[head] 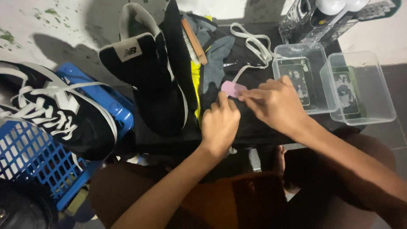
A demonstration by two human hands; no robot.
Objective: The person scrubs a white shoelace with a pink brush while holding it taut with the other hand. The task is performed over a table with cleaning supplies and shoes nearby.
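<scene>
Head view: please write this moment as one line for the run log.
right hand: holds pink block | left hand: flat on black surface, fingertip at block | black shoe: unlaced, left of hands | white lace: loose, behind

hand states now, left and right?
Left hand: fingers curled, fingertip touching the pink block.
Right hand: closed, pinching the pink block.

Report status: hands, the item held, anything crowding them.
Right hand pinching pink block. Left hand pressing black cloth. Black shoe close beside, white lace behind.
</scene>
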